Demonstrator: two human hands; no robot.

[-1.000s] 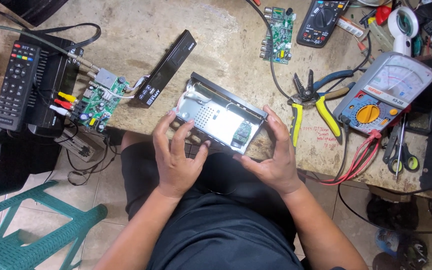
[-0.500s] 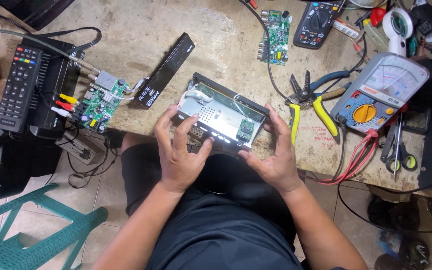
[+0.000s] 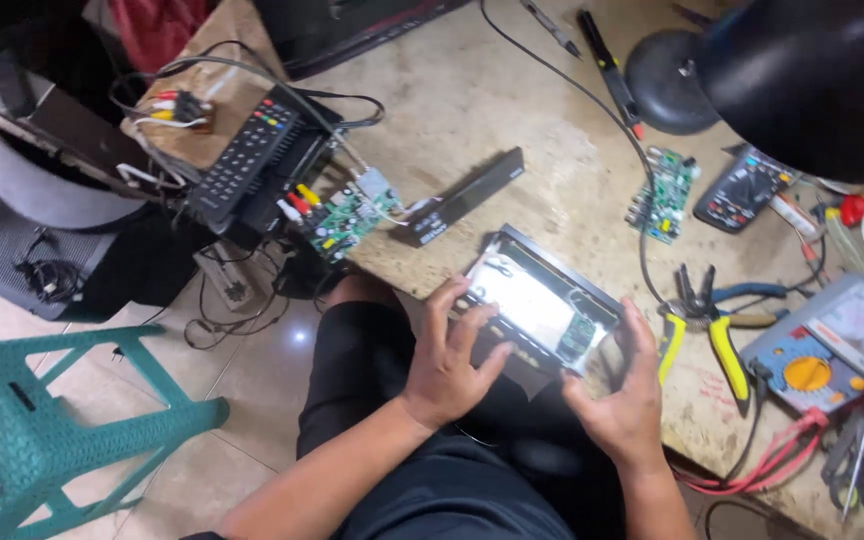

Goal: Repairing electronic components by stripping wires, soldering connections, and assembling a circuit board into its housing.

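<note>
I hold an open black set-top box case (image 3: pixel 542 300) with a shiny metal floor and a small green board inside, at the near edge of the workbench (image 3: pixel 512 110). My left hand (image 3: pixel 452 355) grips its left end with fingers spread over the rim. Its right end is gripped by my right hand (image 3: pixel 624 395). The case tilts toward me over my lap.
A black front panel strip (image 3: pixel 460 197), a green circuit board with coloured jacks (image 3: pixel 342 218), a remote control (image 3: pixel 244 156), another green board (image 3: pixel 664 195), two multimeters (image 3: pixel 747 190) (image 3: pixel 832 345), yellow-handled pliers (image 3: pixel 702 325) and a black lamp (image 3: pixel 802 70) lie around. A teal stool (image 3: pixel 47 420) stands left.
The camera view has shifted and zoomed in, so the bench now sits further right. Both hands still hold the case, which has tilted slightly toward me.
</note>
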